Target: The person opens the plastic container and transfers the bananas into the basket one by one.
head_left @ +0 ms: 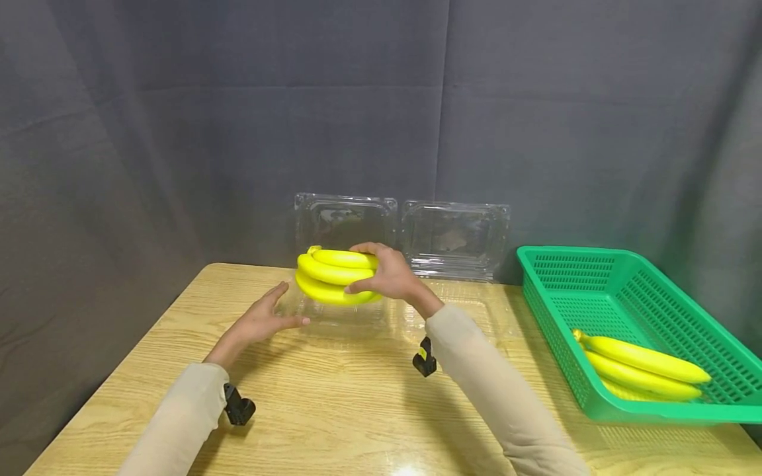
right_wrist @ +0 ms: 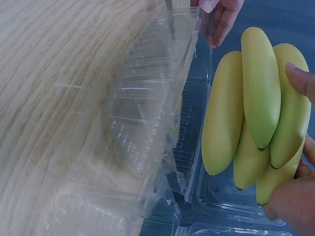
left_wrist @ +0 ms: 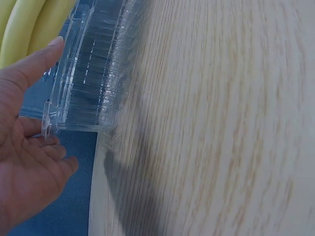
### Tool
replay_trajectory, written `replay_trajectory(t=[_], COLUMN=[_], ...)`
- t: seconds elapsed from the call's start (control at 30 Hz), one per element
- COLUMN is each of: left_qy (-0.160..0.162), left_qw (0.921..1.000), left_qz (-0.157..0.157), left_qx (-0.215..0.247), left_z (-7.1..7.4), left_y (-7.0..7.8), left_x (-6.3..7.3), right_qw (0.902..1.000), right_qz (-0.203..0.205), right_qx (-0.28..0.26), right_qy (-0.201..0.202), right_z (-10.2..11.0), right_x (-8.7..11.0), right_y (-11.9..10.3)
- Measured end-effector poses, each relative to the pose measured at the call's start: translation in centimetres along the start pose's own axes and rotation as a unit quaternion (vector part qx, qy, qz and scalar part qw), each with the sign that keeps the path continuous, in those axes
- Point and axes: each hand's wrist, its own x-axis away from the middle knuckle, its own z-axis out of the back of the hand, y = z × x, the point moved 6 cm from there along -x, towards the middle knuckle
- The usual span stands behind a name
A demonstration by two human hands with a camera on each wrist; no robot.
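My right hand [head_left: 387, 274] grips a bunch of yellow bananas [head_left: 333, 276], fingers over the top and thumb on the near side. The bunch is held above the base of the left clear plastic clamshell container [head_left: 345, 324], whose lid stands raised behind. In the right wrist view, the banana tips [right_wrist: 261, 132] look greenish. My left hand [head_left: 262, 320] is at the container's left side with thumb and fingers spread. In the left wrist view, the thumb and fingers lie about the container's corner [left_wrist: 51, 120]; whether they touch it I cannot tell.
A second clear clamshell [head_left: 455, 241] stands with its lid up beside the first. On the right, a green plastic basket [head_left: 595, 291] holds another bunch of bananas [head_left: 643, 363]. A grey curtain [head_left: 369, 99] hangs behind the wooden table [head_left: 333, 410].
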Motion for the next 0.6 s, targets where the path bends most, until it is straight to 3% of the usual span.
replay_trajectory(t=[0.6], left_qy=[0.004], left_qw=[0.9999], left_qz=[-0.011], left_qx=[-0.002], left_z=[-0.1], left_y=[0.2], left_x=[0.2], right_qw=[0.9997], right_qz=[0.002], right_qx=[0.0], right_qy=[0.023], right_z=[2.2], right_x=[1.5], right_y=[-2.1])
